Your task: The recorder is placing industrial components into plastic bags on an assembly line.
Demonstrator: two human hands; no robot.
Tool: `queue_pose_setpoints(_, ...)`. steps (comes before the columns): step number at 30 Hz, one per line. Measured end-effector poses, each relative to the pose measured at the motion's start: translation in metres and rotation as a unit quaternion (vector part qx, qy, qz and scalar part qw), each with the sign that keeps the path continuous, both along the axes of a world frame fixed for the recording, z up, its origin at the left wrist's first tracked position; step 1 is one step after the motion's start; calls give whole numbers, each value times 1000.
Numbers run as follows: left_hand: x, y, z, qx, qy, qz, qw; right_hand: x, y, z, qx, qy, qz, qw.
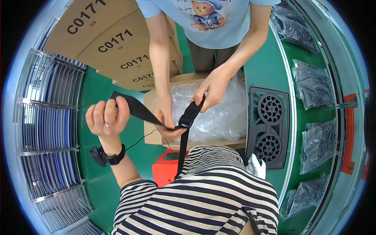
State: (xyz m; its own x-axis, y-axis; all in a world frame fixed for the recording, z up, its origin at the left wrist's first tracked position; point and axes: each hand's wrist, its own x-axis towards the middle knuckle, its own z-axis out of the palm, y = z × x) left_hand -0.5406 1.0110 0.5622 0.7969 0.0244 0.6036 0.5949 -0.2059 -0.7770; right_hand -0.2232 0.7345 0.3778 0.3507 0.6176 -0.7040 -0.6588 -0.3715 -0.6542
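My left hand is raised at the left, its fingers closed on the end of a wide black strap. The strap runs right to a black plastic buckle and then down to the front of my striped shirt. Opposite me, a person in a light blue shirt grips it too: one hand is beside the buckle, the other pinches the upper strap end. A black device on a band sits on my left wrist, with a thin cable. My right hand does not show.
An open carton of clear plastic bags lies ahead, a red case nearer me. Cartons are stacked far left, beside wire racks. At right are a black panel, a white glove-like thing and bagged parts.
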Motion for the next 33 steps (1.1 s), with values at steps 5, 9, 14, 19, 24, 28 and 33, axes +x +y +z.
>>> queue_pose_setpoints(5, 19, -1, 7, -123, 15, -2, 992, -5, -2, -2, -4, 3, -9, 1000)
queue_pose_setpoints(9, 29, -15, 10, -476, -93, 76, 871, -7, -3, 5, -13, 4, -18, 1000)
queue_pose_setpoints(14, 30, -29, 12, -654, -114, 79, 743, -9, -5, 4, -2, -2, -19, 1000)
queue_pose_setpoints(19, 50, -45, 21, -700, 12, -36, 713, -13, -2, 11, -25, 13, -32, 999)
queue_pose_setpoints(24, 63, -61, 5, -706, 146, 15, 693, -10, -8, 7, -16, 8, -10, 1000)
queue_pose_setpoints(28, 64, -71, -10, -628, 150, 39, 763, -11, -12, 7, -24, 4, -8, 1000)
queue_pose_setpoints(33, 66, -76, -19, -578, 140, 55, 802, -10, -18, 18, -12, 17, -24, 999)
